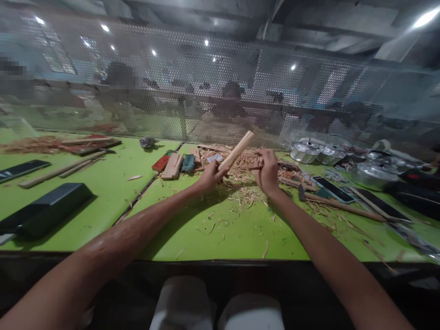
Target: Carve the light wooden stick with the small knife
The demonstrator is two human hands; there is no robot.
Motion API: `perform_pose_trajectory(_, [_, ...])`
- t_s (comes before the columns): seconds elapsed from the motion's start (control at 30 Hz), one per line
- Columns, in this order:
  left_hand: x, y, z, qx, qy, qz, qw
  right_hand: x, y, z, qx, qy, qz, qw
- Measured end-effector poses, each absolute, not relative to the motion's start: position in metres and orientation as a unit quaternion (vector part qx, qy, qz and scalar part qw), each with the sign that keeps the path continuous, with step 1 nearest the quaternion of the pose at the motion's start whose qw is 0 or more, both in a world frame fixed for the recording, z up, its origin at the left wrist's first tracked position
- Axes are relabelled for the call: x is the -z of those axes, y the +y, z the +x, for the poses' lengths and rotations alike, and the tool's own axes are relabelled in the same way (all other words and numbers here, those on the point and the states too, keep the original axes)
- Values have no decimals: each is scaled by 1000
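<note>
My left hand (211, 177) is closed around the lower end of a pale wooden stick (239, 149), which tilts up and to the right. To its right, my right hand (267, 173) is raised with its fingers curled around a slim brown tool (256, 167). Only a short part of that tool shows, so its exact kind is unclear. Stick and tool are apart. Behind and below both hands lies a heap of curled wood shavings (249, 195) on the green tabletop (220, 238).
A hammer (343, 205), a phone (332, 189) and several shiny metal kettles (374, 173) stand or lie at right. Wood blocks (173, 166) sit left of the shavings. A dark box-like object (48, 208) is at left. A perforated metal screen (220, 82) rises behind, with people beyond.
</note>
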State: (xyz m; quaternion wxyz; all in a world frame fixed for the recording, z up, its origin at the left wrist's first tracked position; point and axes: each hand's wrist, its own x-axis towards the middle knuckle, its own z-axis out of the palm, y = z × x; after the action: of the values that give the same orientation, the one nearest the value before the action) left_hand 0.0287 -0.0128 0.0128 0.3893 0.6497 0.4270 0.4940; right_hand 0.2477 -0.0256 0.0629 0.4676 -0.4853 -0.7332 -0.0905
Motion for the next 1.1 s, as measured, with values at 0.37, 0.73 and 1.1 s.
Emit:
perform_pose_trajectory(0.37, [-28,-18,21,-487,401,625,459,-45,-3,255,-90,-732,-497,456])
perform_pose_trajectory(0.73, [-26,-17,22,-439,408,635,487,-47,-14,244,-64,-800,-414,429])
perform_pose_trajectory(1.1, [-22,-15,23,-470,423,630,450,-40,-11,249,-7,-831,-444,334])
